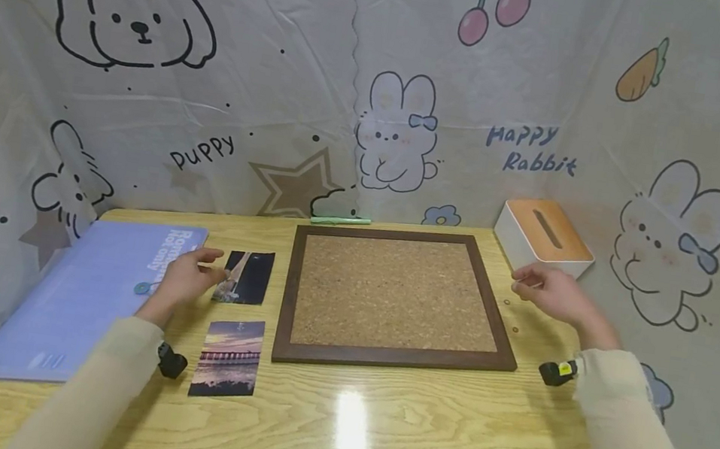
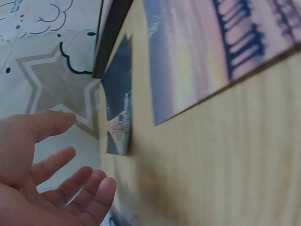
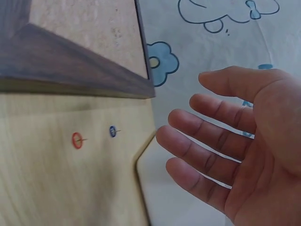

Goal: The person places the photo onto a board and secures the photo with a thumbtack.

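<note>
My left hand [image 1: 191, 276] hovers beside a dark night photo [image 1: 250, 278], fingers loosely spread and holding nothing; the left wrist view shows the hand [image 2: 51, 165] apart from it. Nearer me lies a sunset photo with a pier [image 1: 229, 359]. A cork board [image 1: 399, 290] with a dark wooden frame lies flat in the middle. To its right my right hand [image 1: 551, 289] is raised, empty, with relaxed fingers. Below that hand are two thumbtacks, one red [image 3: 77, 140] and one blue [image 3: 112, 131], lying points up or sideways on the wood.
A purple document folder [image 1: 91, 295] lies at the left. At the back right stands a white tissue box [image 1: 543, 237] with a wooden lid. A green pen [image 1: 341, 220] lies behind the board. A printed curtain [image 1: 268, 91] encloses the yellow wooden table [image 1: 428, 431].
</note>
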### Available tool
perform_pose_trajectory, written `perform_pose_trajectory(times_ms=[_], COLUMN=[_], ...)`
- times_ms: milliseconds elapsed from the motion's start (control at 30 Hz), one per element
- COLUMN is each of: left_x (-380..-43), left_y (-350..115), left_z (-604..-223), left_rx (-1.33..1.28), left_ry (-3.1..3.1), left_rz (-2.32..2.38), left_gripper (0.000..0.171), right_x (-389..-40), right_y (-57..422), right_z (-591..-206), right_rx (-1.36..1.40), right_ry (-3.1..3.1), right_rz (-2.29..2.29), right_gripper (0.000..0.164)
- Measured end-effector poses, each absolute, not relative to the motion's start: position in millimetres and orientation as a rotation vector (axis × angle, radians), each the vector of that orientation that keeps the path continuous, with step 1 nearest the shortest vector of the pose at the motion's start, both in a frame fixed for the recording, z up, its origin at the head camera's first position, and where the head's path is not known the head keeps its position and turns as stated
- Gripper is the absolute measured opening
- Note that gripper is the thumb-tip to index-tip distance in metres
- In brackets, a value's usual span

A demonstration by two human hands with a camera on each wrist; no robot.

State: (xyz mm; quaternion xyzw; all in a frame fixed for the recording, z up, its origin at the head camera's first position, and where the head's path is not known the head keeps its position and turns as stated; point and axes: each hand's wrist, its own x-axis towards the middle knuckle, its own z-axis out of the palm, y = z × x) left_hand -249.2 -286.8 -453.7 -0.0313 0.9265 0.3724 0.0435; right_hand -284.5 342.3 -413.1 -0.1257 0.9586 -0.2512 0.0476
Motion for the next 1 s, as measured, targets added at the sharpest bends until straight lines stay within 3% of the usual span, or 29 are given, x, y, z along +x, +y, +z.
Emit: perform_pose_trajectory(times_ms=[567,1000], left_x=[-253,-253], left_y=[-282,-278], left_z=[-474,-474], left_rx=[-0.133,-0.098], left_ry=[2.828,2.898], left_rz=[1.106,0.963], left_gripper=[0.067,0.062], right_x=[-292,-293], right_y=[355,352], right_z=[-453,-460], right_rx=[-0.31,-0.28], right_ry=[2.846,2.874], right_rz=[-0.856,-0.829], right_gripper=[0.029,0.027])
